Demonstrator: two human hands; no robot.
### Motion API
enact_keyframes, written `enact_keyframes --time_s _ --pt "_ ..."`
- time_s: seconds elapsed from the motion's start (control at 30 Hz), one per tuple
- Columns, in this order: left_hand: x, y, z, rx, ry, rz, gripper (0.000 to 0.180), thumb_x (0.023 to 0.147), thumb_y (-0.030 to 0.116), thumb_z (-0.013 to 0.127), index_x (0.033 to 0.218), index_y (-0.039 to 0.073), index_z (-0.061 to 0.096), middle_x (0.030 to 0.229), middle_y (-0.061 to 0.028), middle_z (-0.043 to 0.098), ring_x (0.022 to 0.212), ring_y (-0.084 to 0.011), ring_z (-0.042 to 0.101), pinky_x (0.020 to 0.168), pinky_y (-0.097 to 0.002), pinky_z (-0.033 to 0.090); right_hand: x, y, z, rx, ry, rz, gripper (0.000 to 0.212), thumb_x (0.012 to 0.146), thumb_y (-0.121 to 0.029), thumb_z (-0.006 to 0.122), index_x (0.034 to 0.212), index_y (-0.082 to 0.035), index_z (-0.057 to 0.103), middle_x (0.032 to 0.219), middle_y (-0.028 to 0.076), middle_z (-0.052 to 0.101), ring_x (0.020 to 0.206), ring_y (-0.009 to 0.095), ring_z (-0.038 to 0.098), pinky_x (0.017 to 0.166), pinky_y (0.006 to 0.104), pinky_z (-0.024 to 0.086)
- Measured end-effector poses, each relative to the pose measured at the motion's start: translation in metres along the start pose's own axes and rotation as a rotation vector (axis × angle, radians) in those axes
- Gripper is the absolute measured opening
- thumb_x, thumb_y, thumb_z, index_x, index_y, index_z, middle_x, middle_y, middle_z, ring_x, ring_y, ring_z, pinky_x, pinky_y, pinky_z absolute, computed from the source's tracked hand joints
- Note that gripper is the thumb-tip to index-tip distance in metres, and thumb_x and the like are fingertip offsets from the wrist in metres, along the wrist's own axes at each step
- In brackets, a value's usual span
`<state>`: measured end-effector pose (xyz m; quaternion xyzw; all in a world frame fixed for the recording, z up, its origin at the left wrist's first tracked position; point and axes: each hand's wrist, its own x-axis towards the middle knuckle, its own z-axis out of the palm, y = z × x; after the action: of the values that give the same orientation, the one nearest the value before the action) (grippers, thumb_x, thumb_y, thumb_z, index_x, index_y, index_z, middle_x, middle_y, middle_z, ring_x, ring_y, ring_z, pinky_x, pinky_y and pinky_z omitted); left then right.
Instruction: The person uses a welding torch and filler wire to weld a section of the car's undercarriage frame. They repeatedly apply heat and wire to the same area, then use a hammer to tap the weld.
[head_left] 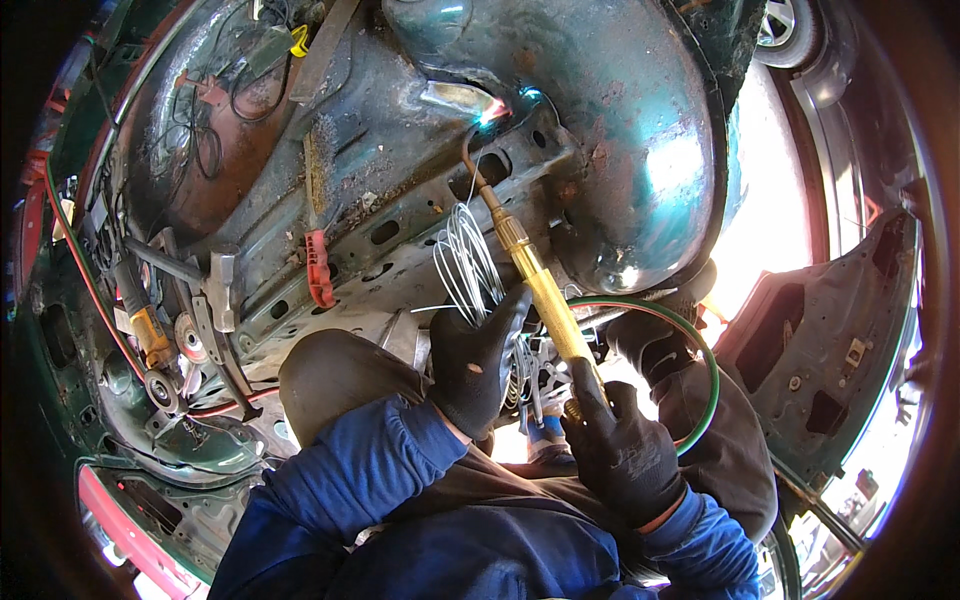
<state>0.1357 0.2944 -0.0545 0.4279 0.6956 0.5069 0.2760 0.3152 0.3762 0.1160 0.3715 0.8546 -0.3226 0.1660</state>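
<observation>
Left hand (475,365): black-gloved, back of the hand up, fingers curled and thumb raised, closed around the wire coil; it sits just left of the torch barrel, and whether the fingertips touch the barrel I cannot tell.
Left sleeve (360,465): blue, slanting up and right from the lower edge to the cuff.
Right hand (625,450): black-gloved, lower and farther right, fingers wrapped around the rear of the torch, 1 finger laid forward along it.
Right sleeve (705,545): blue, short in view, leaning up and left.
Torch (550,300): brass-coloured barrel, tilted up and left, its thin bent neck reaching toward the metal.
Flame glow (487,115): bright blue-white, on the bodywork just beyond the neck, with a 2nd bright spot to its right.
Wire coil (465,262): silvery loops standing out above the left hand and more hanging below it, 1 straight end sticking out left.
Green hose (712,375): arcs around to the right of the right hand.
Rusty hollow (225,195): upper left of the bodywork, with thin black cable (207,150) lying in it.
Panel slots (388,231): dark; contents hidden.
Tools at left: hammer (222,292), yellow-bodied grinder (150,335) and red-handled brush (319,268), well apart from both hands.
</observation>
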Motion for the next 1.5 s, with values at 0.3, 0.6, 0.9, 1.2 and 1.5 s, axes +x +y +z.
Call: enact_keyframes --time_s 0.3,0.6,0.9,1.2,1.5 --pt "0.006 0.011 -0.005 0.005 -0.013 -0.015 0.050 0.100 -0.003 0.069 0.144 0.019 0.070 0.080 -0.0096 0.057 0.065 -0.0237 0.056 0.059 -0.0398 0.045 -0.003 0.004 0.008 -0.096 0.000 -0.005 0.089 0.089 -0.044 0.084 0.159 -0.006 0.045 0.113 0.019 0.060 0.079 0.031 0.074 0.058 0.0397 0.059" --pt "0.016 0.027 -0.008 -0.010 -0.014 0.002 0.046 0.099 -0.005 0.069 0.141 0.016 0.071 0.093 -0.0104 0.068 0.077 -0.0195 0.069 0.066 -0.0369 0.053 -0.003 0.004 0.007 -0.049 0.023 -0.026 0.093 0.088 -0.050 0.084 0.160 -0.006 0.045 0.113 0.018 0.060 0.078 0.029 0.073 0.057 0.0392 0.059" --pt "0.005 0.004 0.000 -0.009 -0.002 -0.027 0.054 0.094 -0.006 0.070 0.144 0.015 0.069 0.086 -0.0108 0.066 0.073 -0.0256 0.066 0.063 -0.0397 0.050 -0.002 0.005 0.008 -0.053 0.023 -0.033 0.098 0.086 -0.053 0.085 0.160 -0.006 0.044 0.113 0.018 0.060 0.078 0.030 0.073 0.057 0.0395 0.059" --pt "0.004 0.001 0.000 -0.015 -0.008 -0.037 0.053 0.094 -0.006 0.071 0.144 0.014 0.069 0.080 -0.0112 0.065 0.070 -0.0241 0.066 0.062 -0.0383 0.051 -0.002 0.004 0.011 -0.046 0.031 -0.024 0.101 0.084 -0.056 0.085 0.161 -0.006 0.043 0.110 0.018 0.061 0.077 0.031 0.074 0.056 0.0402 0.059" --pt "0.018 0.035 -0.013 -0.094 -0.095 -0.104 0.048 0.097 -0.007 0.067 0.143 0.006 0.068 0.111 -0.0119 0.076 0.095 -0.0181 0.076 0.081 -0.0328 0.060 0.000 0.004 0.010 -0.051 0.066 -0.049 0.094 0.087 -0.049 0.085 0.161 -0.006 0.044 0.111 0.018 0.061 0.075 0.029 0.073 0.056 0.0391 0.059"
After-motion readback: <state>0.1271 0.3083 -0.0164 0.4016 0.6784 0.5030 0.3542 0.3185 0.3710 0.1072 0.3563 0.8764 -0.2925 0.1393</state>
